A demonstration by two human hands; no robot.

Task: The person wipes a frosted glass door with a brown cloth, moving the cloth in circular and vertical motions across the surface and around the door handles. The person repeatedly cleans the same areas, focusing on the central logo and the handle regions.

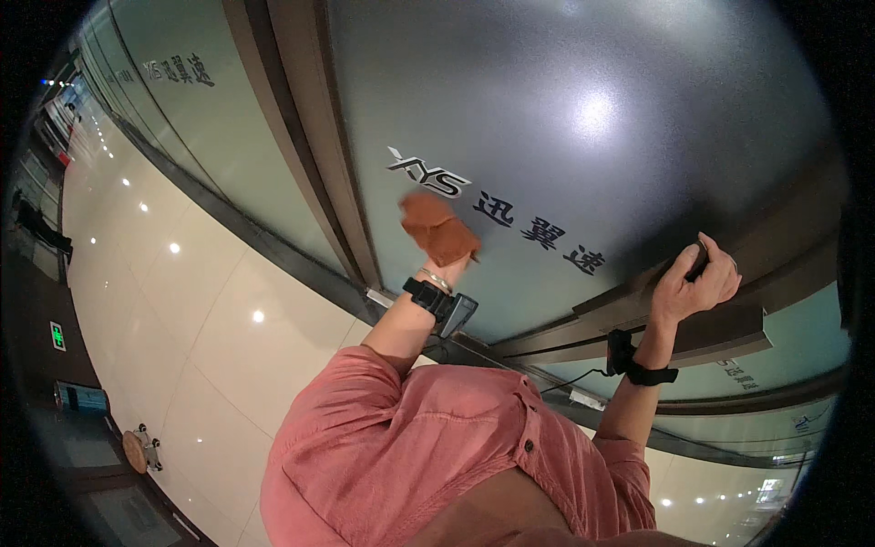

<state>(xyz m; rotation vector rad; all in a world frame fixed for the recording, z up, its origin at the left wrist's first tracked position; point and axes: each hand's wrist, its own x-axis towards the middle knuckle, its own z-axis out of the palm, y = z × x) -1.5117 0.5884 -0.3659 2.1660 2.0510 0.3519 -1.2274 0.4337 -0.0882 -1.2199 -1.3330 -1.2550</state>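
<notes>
My left hand is inside or behind a folded brown cloth, which hides most of its fingers. The cloth lies against the frosted glass door panel, just below the light-edged part of the dark lettering. Blur softens the cloth's upper edge. Over at the right, my right hand curls around a dark handle-like part by the brown door frame. Its exact shape is mostly hidden by my fingers. Both wrists carry black strapped devices, the right one with a cable.
More frosted glass panels stand beyond a brown upright on the left. Glossy tiled floor runs along the glass. Across the corridor are a wooden-topped item on small wheels and a lit green sign.
</notes>
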